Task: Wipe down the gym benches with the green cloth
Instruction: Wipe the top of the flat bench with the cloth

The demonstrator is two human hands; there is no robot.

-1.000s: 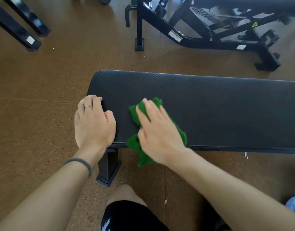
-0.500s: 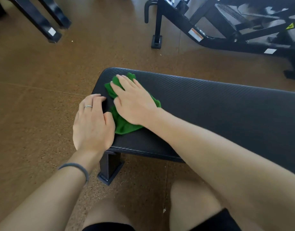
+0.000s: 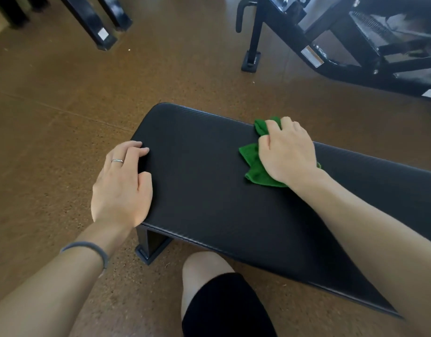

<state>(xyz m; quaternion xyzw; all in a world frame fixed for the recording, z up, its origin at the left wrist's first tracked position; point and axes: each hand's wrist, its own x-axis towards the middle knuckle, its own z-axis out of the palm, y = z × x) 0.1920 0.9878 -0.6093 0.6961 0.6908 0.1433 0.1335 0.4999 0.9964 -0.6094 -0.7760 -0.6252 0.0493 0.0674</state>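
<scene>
The crumpled green cloth (image 3: 254, 164) lies at the far edge of the flat black padded gym bench (image 3: 209, 190), pinned under the right hand (image 3: 288, 152), whose fingers curl over the bunched top of it, seemingly gripping, though the fingertips are hidden. The left hand (image 3: 123, 183) rests relaxed on the bench's near end, bracing. So close to the edge, a further stroke could drag the cloth off onto the brown speckled floor (image 3: 51, 117), leaving the remaining pad unwiped.
</scene>
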